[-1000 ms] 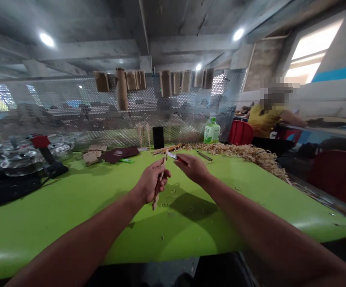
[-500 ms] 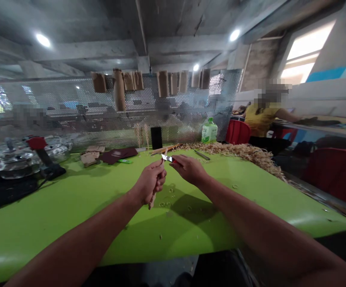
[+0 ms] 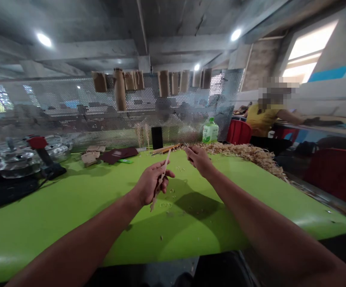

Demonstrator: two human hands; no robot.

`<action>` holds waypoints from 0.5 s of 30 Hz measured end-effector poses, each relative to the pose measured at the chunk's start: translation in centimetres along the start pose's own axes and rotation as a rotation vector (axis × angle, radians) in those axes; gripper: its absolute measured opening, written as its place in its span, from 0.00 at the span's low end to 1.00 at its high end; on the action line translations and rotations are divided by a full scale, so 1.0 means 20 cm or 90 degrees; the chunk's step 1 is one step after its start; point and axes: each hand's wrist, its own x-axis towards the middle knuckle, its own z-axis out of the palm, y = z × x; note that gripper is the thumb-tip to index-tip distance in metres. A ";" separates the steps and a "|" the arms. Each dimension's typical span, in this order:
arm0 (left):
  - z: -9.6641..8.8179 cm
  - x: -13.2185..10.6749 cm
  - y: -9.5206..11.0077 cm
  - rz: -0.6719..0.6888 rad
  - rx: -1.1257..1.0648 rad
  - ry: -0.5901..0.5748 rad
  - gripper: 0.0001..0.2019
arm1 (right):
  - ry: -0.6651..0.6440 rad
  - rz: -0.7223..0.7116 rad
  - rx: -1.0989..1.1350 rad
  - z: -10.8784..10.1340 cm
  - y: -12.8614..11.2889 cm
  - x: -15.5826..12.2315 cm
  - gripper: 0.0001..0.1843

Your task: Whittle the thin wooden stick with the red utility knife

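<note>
My left hand [image 3: 150, 185] is closed around a thin pale wooden stick [image 3: 163, 168], held upright and tilted over the green table [image 3: 71, 207]. My right hand [image 3: 198, 158] is closed on a small knife [image 3: 186, 147] with a red handle, its blade barely showing. The right hand is raised to the right of the stick's tip and apart from it. Small curled wood shavings [image 3: 167, 204] lie on the table below both hands.
A long heap of wood shavings [image 3: 244, 153] runs along the table's far right edge. A green bottle [image 3: 210, 130], a black box [image 3: 157, 137], dark red pouches [image 3: 119, 154] and metal tools [image 3: 26, 159] stand at the back. A person in yellow [image 3: 265, 119] sits beyond, by red chairs [image 3: 337, 173].
My right hand has swept the knife away from the stick's tip, up and to the right. The left hand has kept the stick in about the same place.
</note>
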 end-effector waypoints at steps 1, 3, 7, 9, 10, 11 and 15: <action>0.00 0.01 0.00 0.006 0.005 0.005 0.18 | -0.033 0.011 0.073 0.04 -0.03 -0.03 0.21; 0.00 0.01 -0.01 0.006 0.024 0.003 0.14 | -0.092 0.050 0.261 0.10 -0.10 -0.08 0.20; 0.01 0.01 -0.03 -0.014 0.073 -0.032 0.12 | -0.130 0.122 0.492 0.13 -0.16 -0.12 0.18; 0.01 0.01 -0.04 -0.012 0.079 -0.054 0.13 | -0.134 0.136 0.512 0.13 -0.16 -0.12 0.18; 0.01 0.01 -0.04 -0.015 0.082 -0.067 0.14 | -0.133 0.140 0.512 0.12 -0.16 -0.11 0.18; 0.00 0.01 -0.04 -0.023 0.090 -0.084 0.15 | -0.127 0.143 0.511 0.11 -0.16 -0.11 0.18; -0.03 0.02 -0.04 -0.047 0.124 -0.105 0.19 | -0.077 0.122 0.469 0.09 -0.13 -0.09 0.18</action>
